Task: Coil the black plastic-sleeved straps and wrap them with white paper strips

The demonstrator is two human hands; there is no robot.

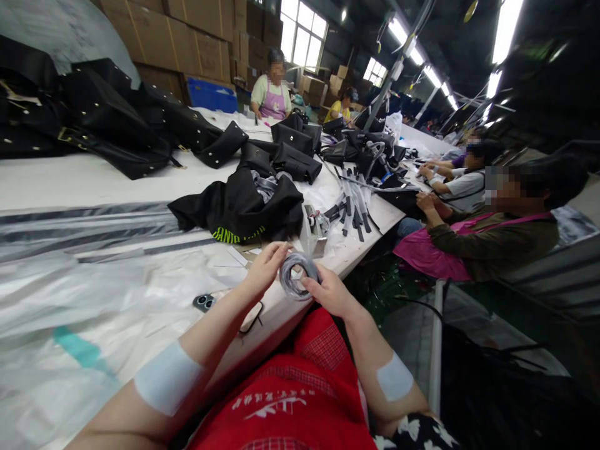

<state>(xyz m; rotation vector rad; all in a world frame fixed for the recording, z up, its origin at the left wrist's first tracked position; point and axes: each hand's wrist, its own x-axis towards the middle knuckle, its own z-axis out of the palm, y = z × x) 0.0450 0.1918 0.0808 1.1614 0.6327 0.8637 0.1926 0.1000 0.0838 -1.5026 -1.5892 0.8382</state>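
The grey coil [287,287] could spring loose if the right hand [330,292] eases its pinch, as no tie shows around it. It sits between the hands, right thumb across its near side. The left hand [266,269] reaches in opposite, fingertips bunched; whether they grip anything, I cannot tell.

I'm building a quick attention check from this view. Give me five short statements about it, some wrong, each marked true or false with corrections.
1. The right hand holds a grey coil. True.
2. The wearer's apron is blue. False: the apron is red.
3. Yellow-green lettering shows on the black cloth bundle. True.
4. The phone is in the right hand. False: the phone lies on the table, partly hidden by the left forearm.
5. A person at the right wears a pink apron. True.
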